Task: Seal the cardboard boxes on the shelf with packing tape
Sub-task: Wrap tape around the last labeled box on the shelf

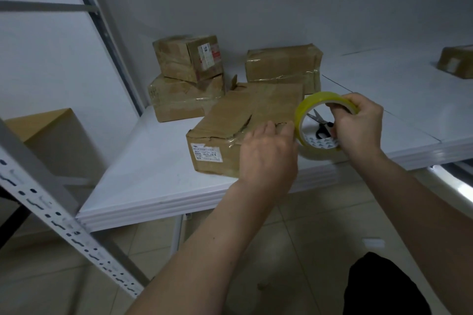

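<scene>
A worn cardboard box (pixel 230 125) with a torn top seam and a white label lies near the front edge of the white shelf (pixel 143 171). My right hand (pixel 358 125) grips a yellow roll of packing tape (pixel 302 115), held upright just right of the box. My left hand (pixel 266 156) is at the box's near right corner, its fingertips pinching at the tape's free end by the roll. Whether the end sticks to the box is hidden by the fingers.
Black-handled scissors (pixel 321 125) lie on the shelf behind the roll. Two stacked boxes (pixel 186 79) and a flat box (pixel 281 66) stand farther back, another box (pixel 455 61) at far right. A perforated steel upright (pixel 51 207) crosses the lower left.
</scene>
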The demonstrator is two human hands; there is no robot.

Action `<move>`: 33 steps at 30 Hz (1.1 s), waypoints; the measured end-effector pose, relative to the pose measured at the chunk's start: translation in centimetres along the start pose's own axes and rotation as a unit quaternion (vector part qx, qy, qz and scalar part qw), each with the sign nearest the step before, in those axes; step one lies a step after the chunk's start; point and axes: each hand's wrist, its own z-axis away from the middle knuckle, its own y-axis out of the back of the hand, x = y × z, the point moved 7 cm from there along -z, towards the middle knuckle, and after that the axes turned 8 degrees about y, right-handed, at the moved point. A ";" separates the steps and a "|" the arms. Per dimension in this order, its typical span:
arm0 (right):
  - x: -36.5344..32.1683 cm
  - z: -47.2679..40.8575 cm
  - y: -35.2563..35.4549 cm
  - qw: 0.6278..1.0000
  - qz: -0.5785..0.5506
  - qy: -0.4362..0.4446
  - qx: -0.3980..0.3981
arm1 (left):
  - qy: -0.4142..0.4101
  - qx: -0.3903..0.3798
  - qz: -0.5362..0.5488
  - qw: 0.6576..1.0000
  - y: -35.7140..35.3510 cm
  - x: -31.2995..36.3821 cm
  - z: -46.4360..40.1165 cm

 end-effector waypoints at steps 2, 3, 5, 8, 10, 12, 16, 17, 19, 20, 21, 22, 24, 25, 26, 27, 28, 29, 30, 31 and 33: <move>0.2 0.2 0.1 1.000 -0.002 -0.006 0.003 | 0.034 0.060 0.071 0.995 0.3 -0.3 0.3; 0.2 0.2 0.2 1.000 -0.004 -0.008 0.003 | 0.052 0.077 0.115 0.989 0.2 -0.5 0.5; 0.2 0.3 0.3 1.000 -0.007 -0.008 0.002 | 0.067 0.097 0.177 0.977 1.0 -0.6 0.6; 0.1 0.4 0.4 1.000 -0.008 0.006 -0.001 | 0.025 -0.010 0.132 0.991 0.1 -1.0 0.4; 0.2 0.7 0.3 1.000 -0.014 0.008 0.001 | -0.026 -0.051 0.045 0.997 -0.5 -1.6 1.0; 0.5 1.3 0.4 1.000 -0.024 -0.001 0.014 | -0.056 -0.028 0.015 0.998 -0.7 -2.1 1.8; 0.8 2.9 0.4 0.998 -0.032 -0.013 0.044 | -0.130 0.041 -0.014 0.991 -1.6 -2.6 2.7; 0.8 3.3 0.4 0.998 -0.028 -0.013 0.047 | -0.144 0.056 -0.007 0.988 -1.5 -2.8 2.7; 0.6 3.9 0.5 0.998 -0.025 -0.011 0.049 | -0.153 0.071 0.022 0.985 -1.4 -3.3 2.6; 0.4 4.1 0.5 0.999 -0.027 -0.011 0.044 | -0.151 0.076 0.039 0.985 -1.5 -3.4 2.6; 0.1 3.9 0.4 0.999 -0.026 -0.014 0.037 | -0.146 0.084 0.055 0.984 -1.4 -3.5 2.6; -0.2 3.6 0.4 0.999 -0.030 -0.017 0.030 | -0.137 0.091 0.070 0.984 -1.1 -3.5 2.5; -1.6 2.3 0.2 0.999 -0.044 -0.016 0.026 | -0.098 0.108 0.107 0.983 -0.1 -3.9 1.7; -2.8 1.6 -0.1 0.999 -0.047 -0.005 0.027 | -0.070 0.118 0.135 0.981 0.7 -4.2 1.1; -4.0 0.8 -0.3 0.999 -0.041 0.015 0.027 | -0.038 0.126 0.167 0.977 1.5 -4.4 0.6; -5.3 0.1 -0.6 0.999 -0.027 0.039 0.025 | -0.010 0.135 0.198 0.971 2.2 -4.5 0.2; -6.4 -0.4 -0.9 0.998 -0.011 0.058 0.020 | 0.010 0.141 0.219 0.965 2.8 -4.5 0.1; -7.2 -0.7 -1.1 0.997 0.000 0.071 0.015 | 0.020 0.146 0.233 0.961 3.1 -4.5 0.1; -7.7 -0.8 -1.1 0.997 0.007 0.078 0.010 | 0.027 0.146 0.243 0.958 3.4 -4.6 0.2; -7.7 -0.7 -1.0 0.997 0.017 0.082 0.005 | 0.040 0.144 0.254 0.956 3.6 -5.0 0.1; -7.3 0.1 -1.0 0.994 0.057 0.087 -0.023 | 0.099 0.145 0.283 0.943 4.3 -6.4 -0.4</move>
